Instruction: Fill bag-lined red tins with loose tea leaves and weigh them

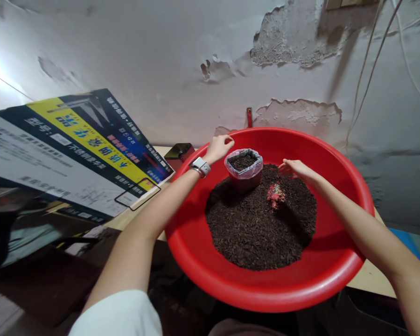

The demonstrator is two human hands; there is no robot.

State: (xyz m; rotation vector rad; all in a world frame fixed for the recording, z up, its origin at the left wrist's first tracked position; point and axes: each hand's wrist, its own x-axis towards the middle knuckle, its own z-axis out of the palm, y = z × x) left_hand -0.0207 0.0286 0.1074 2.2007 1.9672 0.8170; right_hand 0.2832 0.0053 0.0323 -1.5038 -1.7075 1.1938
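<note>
In the head view a small square pot (245, 183) lined with a clear plastic bag (245, 173) stands on dark brown, crumbly soil (255, 238). More soil fills it near the rim. Just left of the bag's rim, my left hand (221, 147) is raised with its fingers curled together; what they hold, if anything, is hidden. My right hand (299, 170) hovers over the soil's far right side, fingers stretched out and slightly blurred, with no object visible in it. Between the hands and nearer me lies a small heap of pink and multicoloured bits (276, 196) on the soil.
A wide red plastic basin (266, 298) holds the soil and rests on a light wooden tabletop (373, 277). At left leans a large printed box (91, 154); a small dark box (179, 151) sits behind the basin. Cables (367, 70) hang along the peeling wall (161, 60).
</note>
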